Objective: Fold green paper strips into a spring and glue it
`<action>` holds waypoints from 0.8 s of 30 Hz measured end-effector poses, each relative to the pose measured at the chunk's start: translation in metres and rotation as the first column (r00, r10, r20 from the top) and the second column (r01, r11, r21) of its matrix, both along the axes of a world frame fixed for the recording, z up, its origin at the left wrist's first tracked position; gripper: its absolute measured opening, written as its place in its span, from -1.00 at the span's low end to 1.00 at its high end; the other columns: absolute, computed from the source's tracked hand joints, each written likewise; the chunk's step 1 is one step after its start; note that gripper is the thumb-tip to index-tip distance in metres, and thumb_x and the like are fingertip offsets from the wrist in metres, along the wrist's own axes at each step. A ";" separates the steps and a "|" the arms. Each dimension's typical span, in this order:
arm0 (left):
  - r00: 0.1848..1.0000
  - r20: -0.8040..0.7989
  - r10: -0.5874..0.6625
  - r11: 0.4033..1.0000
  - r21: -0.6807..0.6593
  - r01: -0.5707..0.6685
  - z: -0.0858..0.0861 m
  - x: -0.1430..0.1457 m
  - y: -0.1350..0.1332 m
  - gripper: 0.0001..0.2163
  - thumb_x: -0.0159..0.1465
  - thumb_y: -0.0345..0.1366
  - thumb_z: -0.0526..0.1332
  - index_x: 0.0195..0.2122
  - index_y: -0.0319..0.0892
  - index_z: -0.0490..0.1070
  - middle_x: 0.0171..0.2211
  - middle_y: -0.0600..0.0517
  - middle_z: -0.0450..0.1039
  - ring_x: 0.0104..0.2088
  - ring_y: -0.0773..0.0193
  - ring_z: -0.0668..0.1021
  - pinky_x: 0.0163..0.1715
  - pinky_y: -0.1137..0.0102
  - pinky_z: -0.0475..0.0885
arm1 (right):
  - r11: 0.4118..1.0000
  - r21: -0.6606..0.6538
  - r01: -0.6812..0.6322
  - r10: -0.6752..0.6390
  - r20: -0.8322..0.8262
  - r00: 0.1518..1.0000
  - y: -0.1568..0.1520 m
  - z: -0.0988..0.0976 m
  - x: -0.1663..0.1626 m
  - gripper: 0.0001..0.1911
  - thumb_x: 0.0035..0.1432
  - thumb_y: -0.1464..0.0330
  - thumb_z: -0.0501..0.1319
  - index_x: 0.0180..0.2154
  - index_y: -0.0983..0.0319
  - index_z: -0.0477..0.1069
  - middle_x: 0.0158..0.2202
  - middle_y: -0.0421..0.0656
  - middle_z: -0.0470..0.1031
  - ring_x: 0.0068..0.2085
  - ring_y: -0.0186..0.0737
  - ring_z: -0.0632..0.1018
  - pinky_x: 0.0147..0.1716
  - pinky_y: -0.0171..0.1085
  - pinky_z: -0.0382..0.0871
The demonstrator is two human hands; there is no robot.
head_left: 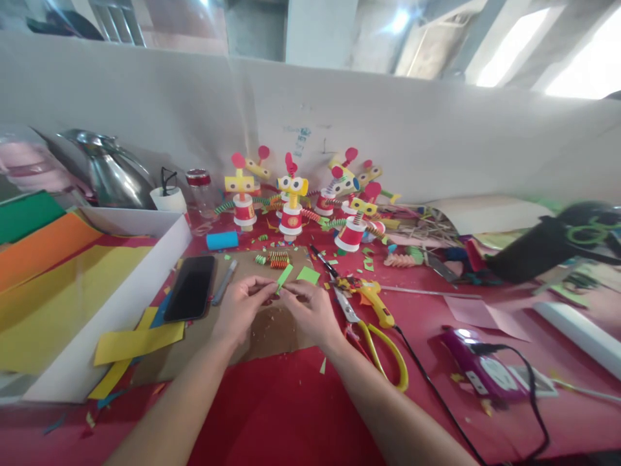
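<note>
A narrow green paper strip [284, 276] is pinched between my left hand [250, 301] and my right hand [308, 309], with its upper end sticking up past the fingertips. Both hands are closed over a brown cardboard sheet [272, 333]. Just beyond my right fingers lies a light green paper square [308, 275]. Folded paper springs [278, 259], orange and green, rest on the cardboard behind the strip. To the right of my right hand are yellow-handled scissors [350, 310] and a yellow glue gun [377, 303]. A black pen [323, 261] points toward them.
Several paper-cup figures [291, 217] stand at the back. On the left are a phone [190, 288], a grey pen or cutter [224, 283], yellow paper strips [140, 343] and a white box [116, 291] of coloured sheets. A purple power socket [485, 366] with a cable sits at right.
</note>
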State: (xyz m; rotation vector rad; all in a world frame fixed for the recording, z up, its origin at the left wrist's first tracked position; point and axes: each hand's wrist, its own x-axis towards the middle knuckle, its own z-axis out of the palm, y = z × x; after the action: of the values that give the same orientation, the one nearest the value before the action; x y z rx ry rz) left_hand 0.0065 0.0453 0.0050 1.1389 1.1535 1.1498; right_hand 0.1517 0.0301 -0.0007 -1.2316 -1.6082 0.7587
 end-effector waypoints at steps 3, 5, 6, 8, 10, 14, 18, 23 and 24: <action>0.993 -0.117 -0.001 0.997 0.073 0.009 0.002 -0.002 -0.001 -0.82 0.09 -0.20 0.31 -0.36 -0.20 0.55 -0.46 0.01 0.56 -0.42 0.32 0.51 -0.38 0.44 0.37 | 0.986 -0.150 -0.067 0.031 -0.228 0.973 0.005 -0.003 0.004 -0.72 0.11 0.20 0.20 -0.43 0.25 0.56 -0.53 -0.21 0.49 -0.47 -0.28 0.46 -0.50 -0.35 0.24; 0.987 -0.158 -0.001 0.995 0.097 0.016 0.004 -0.002 -0.002 -0.83 0.10 -0.20 0.30 -0.37 -0.19 0.55 -0.47 0.01 0.56 -0.42 0.30 0.52 -0.38 0.44 0.37 | 0.979 -0.181 -0.099 0.035 -0.327 0.944 0.007 -0.005 0.004 -0.74 0.07 0.19 0.25 -0.40 0.25 0.57 -0.50 -0.21 0.53 -0.44 -0.27 0.48 -0.46 -0.34 0.27; 0.987 -0.160 -0.004 0.995 0.101 0.020 0.005 -0.002 -0.002 -0.84 0.11 -0.21 0.30 -0.38 -0.19 0.55 -0.47 0.01 0.56 -0.41 0.29 0.53 -0.38 0.44 0.37 | 0.978 -0.180 -0.104 0.033 -0.362 0.932 0.007 -0.005 0.004 -0.76 0.05 0.20 0.26 -0.38 0.24 0.58 -0.46 -0.20 0.55 -0.42 -0.26 0.49 -0.42 -0.33 0.30; 0.990 -0.142 -0.017 0.995 0.091 0.030 0.007 -0.001 -0.003 -0.86 0.10 -0.23 0.30 -0.39 -0.18 0.54 -0.46 0.01 0.57 -0.41 0.28 0.55 -0.38 0.43 0.39 | 0.979 -0.178 -0.097 0.017 -0.405 0.914 0.006 -0.005 0.002 -0.79 0.02 0.23 0.29 -0.37 0.23 0.58 -0.42 -0.18 0.57 -0.38 -0.24 0.52 -0.37 -0.31 0.33; 0.994 -0.109 -0.024 0.997 0.066 0.031 0.010 0.000 -0.004 -0.88 0.09 -0.25 0.30 -0.40 -0.19 0.53 -0.46 0.01 0.57 -0.43 0.27 0.56 -0.38 0.41 0.40 | 0.978 -0.191 -0.086 -0.003 -0.423 0.906 0.004 -0.003 0.000 -0.81 -0.02 0.24 0.31 -0.39 0.23 0.57 -0.43 -0.18 0.57 -0.39 -0.23 0.53 -0.37 -0.31 0.35; 0.998 -0.059 0.007 1.000 0.026 -0.006 0.011 0.001 -0.005 -0.88 0.05 -0.27 0.33 -0.41 -0.19 0.54 -0.47 0.01 0.57 -0.42 0.27 0.56 -0.34 0.38 0.42 | 0.979 -0.200 -0.044 -0.040 -0.396 0.917 0.001 -0.002 -0.003 -0.81 -0.04 0.25 0.33 -0.43 0.26 0.55 -0.48 -0.18 0.55 -0.43 -0.24 0.51 -0.43 -0.32 0.35; 1.000 0.004 0.017 1.000 -0.001 -0.017 0.005 0.003 -0.004 -0.85 0.03 -0.26 0.35 -0.37 -0.17 0.57 -0.42 -0.01 0.59 -0.37 0.26 0.57 -0.28 0.36 0.42 | 0.991 -0.130 0.040 -0.082 -0.342 0.936 0.000 -0.001 -0.003 -0.87 -0.01 0.32 0.29 -0.49 0.25 0.54 -0.47 -0.19 0.51 -0.40 -0.26 0.50 -0.39 -0.32 0.36; 0.995 0.091 0.045 0.999 -0.018 -0.043 0.001 0.005 -0.004 -0.74 -0.10 -0.31 0.43 -0.33 -0.16 0.58 -0.33 -0.01 0.60 -0.26 0.21 0.57 -0.13 0.30 0.41 | 0.992 -0.107 0.073 -0.110 -0.402 0.909 0.000 -0.001 -0.004 -0.90 -0.03 0.34 0.30 -0.50 0.23 0.54 -0.45 -0.19 0.49 -0.35 -0.26 0.49 -0.33 -0.31 0.36; 0.994 0.095 0.059 0.998 -0.015 -0.058 0.002 0.005 -0.004 -0.74 -0.10 -0.31 0.43 -0.33 -0.16 0.58 -0.33 -0.01 0.60 -0.26 0.21 0.57 -0.12 0.30 0.41 | 0.989 -0.138 0.061 -0.116 -0.438 0.891 0.000 -0.001 -0.005 -0.90 -0.04 0.32 0.31 -0.50 0.23 0.53 -0.47 -0.20 0.49 -0.38 -0.27 0.48 -0.35 -0.31 0.36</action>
State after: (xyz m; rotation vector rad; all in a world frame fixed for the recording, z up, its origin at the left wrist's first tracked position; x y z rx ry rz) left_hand 0.0114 0.0411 0.0065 1.0359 1.1243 1.2277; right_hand 0.1467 0.0300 -0.0017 -1.1064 -1.1354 1.0091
